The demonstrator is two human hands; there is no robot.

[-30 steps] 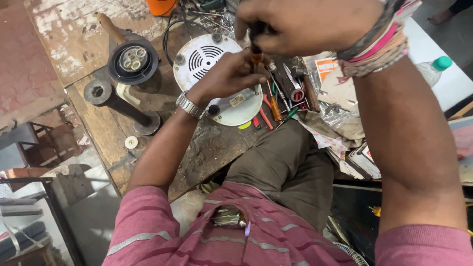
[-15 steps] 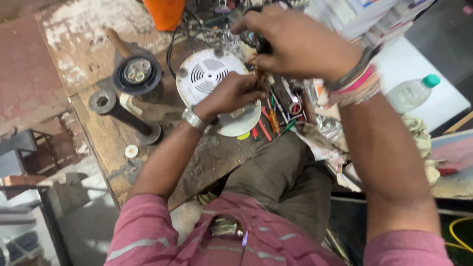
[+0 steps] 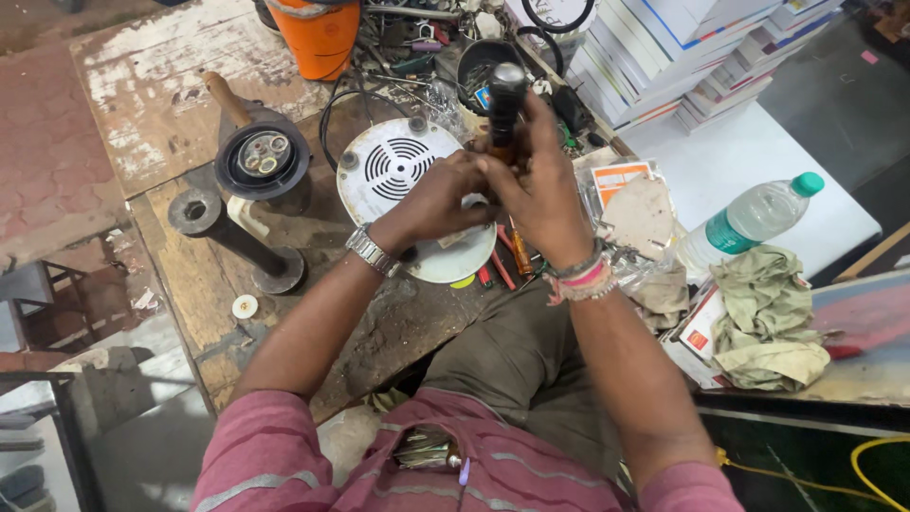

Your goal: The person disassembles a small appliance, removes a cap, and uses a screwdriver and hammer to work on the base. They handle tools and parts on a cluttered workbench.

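A round white appliance base [image 3: 398, 175] with a vented grille lies upside down on the worn wooden bench [image 3: 161, 85]. My right hand [image 3: 540, 185] grips a screwdriver with a black handle [image 3: 504, 100], held upright above the base's right edge. My left hand [image 3: 438, 199] rests on the base right beside it, fingers curled against the screwdriver's shaft. A metal watch is on my left wrist, coloured bands on my right.
A black round part [image 3: 261, 156] and a dark metal post [image 3: 232, 237] stand left of the base. An orange bucket [image 3: 318, 33] and loose tools are at the back. Stacked boxes [image 3: 682, 57], a plastic bottle [image 3: 749, 223] and a crumpled cloth [image 3: 768, 318] lie at the right.
The view has shifted down and left. My right hand has come down from near the camera to the base's right edge, with the screwdriver now upright in it. My left hand stayed on the base.
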